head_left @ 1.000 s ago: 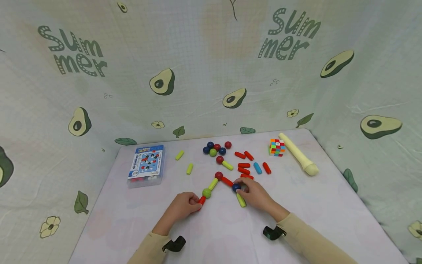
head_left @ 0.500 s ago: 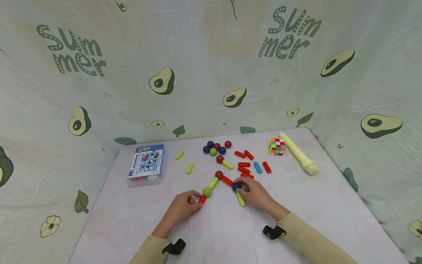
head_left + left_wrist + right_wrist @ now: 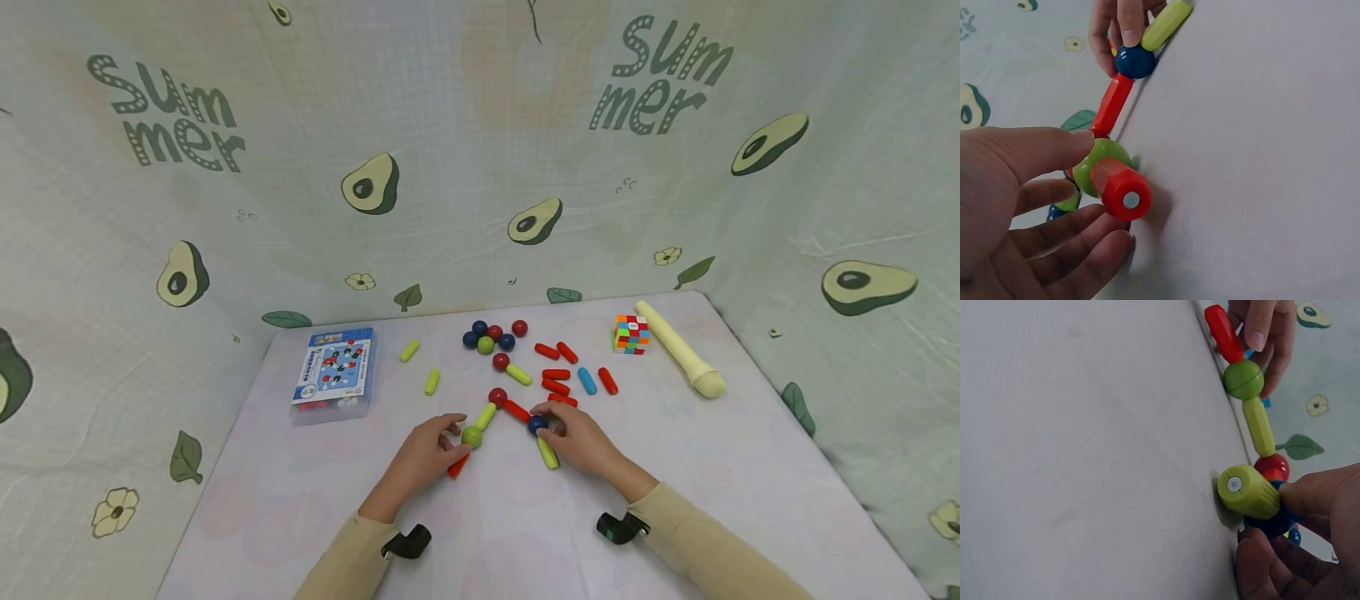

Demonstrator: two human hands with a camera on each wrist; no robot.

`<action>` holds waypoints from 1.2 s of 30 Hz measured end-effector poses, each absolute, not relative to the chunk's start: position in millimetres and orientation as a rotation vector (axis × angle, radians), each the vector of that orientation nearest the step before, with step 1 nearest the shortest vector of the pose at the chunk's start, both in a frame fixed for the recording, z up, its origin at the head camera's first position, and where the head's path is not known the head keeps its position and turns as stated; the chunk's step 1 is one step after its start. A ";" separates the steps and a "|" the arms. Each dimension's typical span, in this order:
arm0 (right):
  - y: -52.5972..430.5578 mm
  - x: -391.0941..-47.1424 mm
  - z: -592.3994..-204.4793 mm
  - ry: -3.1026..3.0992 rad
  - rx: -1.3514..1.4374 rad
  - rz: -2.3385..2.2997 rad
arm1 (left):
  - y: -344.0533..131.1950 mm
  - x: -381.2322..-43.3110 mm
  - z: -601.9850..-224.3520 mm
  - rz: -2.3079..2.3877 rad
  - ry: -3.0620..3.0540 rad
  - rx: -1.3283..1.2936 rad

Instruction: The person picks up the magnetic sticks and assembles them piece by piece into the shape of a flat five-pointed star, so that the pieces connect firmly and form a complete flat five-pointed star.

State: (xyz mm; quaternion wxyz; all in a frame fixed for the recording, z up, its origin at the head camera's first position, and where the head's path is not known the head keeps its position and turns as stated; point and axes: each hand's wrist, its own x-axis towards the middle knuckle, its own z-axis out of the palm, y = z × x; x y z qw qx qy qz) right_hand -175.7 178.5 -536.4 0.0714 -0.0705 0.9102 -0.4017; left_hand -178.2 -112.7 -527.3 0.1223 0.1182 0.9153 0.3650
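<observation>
A V-shaped chain of magnetic rods and balls lies on the table. Its peak is a dark red ball (image 3: 498, 397). One leg runs through a yellow-green rod (image 3: 486, 415) to a green ball (image 3: 472, 437) and a red rod (image 3: 1126, 192). The other runs through a red rod (image 3: 517, 411) to a dark blue ball (image 3: 537, 425) and a yellow-green rod (image 3: 1249, 492). My left hand (image 3: 429, 454) is around the green ball, thumb and fingers apart; contact is unclear. My right hand (image 3: 579, 442) pinches the blue ball between thumb and fingers.
Behind the chain lie a ball cluster (image 3: 486, 344), a ball with a rod attached (image 3: 518, 374), and loose red rods (image 3: 557, 387) beside a blue rod (image 3: 587, 381). A boxed set (image 3: 333, 375) stands left. A puzzle cube (image 3: 631, 334) and a pale yellow stick (image 3: 681, 350) are right.
My left hand has let go of the end red rod and shifted forward to the green ball, its fingers spreading. My right hand stays on the blue ball, and the chain looks unmoved.
</observation>
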 end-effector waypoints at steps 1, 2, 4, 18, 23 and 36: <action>177.7 -176.1 -536.7 2.734 -0.224 -1.213 | -111.2 -180.8 -528.8 1.064 2.668 0.366; 176.7 -176.7 -536.9 2.730 -0.237 -1.220 | -109.9 -183.0 -530.1 1.065 2.665 0.377; 174.3 -178.5 -537.2 2.721 -0.257 -1.229 | -107.5 -187.1 -532.9 1.056 2.678 0.361; 148.9 -206.3 -543.8 2.737 -0.167 -1.291 | -106.0 -203.7 -543.2 1.271 2.771 0.102; 144.8 -207.9 -544.4 2.734 -0.127 -1.354 | -106.0 -204.6 -544.0 1.308 2.762 0.063; 141.4 -210.5 -541.0 2.761 -0.143 -1.266 | -103.6 -209.9 -545.4 1.334 2.777 0.032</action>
